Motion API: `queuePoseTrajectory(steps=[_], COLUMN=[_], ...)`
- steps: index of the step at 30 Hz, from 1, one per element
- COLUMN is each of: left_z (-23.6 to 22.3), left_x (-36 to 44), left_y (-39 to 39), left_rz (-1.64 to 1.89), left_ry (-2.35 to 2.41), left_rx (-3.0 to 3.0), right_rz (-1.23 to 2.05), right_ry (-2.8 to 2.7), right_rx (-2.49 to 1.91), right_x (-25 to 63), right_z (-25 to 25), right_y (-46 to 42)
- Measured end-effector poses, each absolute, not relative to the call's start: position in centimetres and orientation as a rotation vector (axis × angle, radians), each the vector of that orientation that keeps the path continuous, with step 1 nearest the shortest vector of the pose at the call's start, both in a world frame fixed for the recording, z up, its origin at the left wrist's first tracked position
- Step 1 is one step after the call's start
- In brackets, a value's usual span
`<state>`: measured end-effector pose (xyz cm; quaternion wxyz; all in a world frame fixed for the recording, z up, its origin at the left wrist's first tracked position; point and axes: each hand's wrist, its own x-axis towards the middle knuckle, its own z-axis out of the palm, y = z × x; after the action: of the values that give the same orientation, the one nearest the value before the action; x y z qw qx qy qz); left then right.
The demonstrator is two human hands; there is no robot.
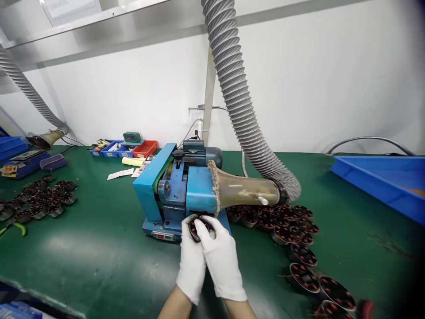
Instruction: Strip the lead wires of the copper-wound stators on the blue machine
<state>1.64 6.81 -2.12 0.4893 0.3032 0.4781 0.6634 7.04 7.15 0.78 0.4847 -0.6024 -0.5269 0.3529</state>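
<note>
Both my hands wear white gloves and hold one motor stator (195, 229), a round part with a metal rim and dark, copper-coloured windings inside. My left hand (191, 261) wraps its left side. My right hand (219, 252) grips it from the right, with fingers over its top. The stator is at the front of a blue belt-driven machine (201, 190), just below its housing; whether it touches the machine I cannot tell. A translucent suction funnel (245, 190) is fixed to the housing's right side.
More stators (282, 235) stand in a curved group on the right, and another cluster (43, 199) lies at the left on the green table (109, 248). A grey hose (235, 88) hangs from above. Blue bins (381, 181) and a red bin (145, 148) stand farther back.
</note>
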Motion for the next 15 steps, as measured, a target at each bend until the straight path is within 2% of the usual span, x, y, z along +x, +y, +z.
queuePoseTrajectory(steps=[8, 15], left_z=[-1.9, -4.0], left_x=[1.2, 0.9], left_y=[7.1, 3.8], left_rz=[1.567, 1.532], left_ry=[1.212, 1.246], left_rx=[0.824, 0.827], right_rz=[0.812, 0.668], right_ry=[-1.288, -1.329], right_rx=[-1.469, -1.441], right_x=[7.1, 7.6], right_z=[1.0, -1.6], right_y=[7.2, 4.3])
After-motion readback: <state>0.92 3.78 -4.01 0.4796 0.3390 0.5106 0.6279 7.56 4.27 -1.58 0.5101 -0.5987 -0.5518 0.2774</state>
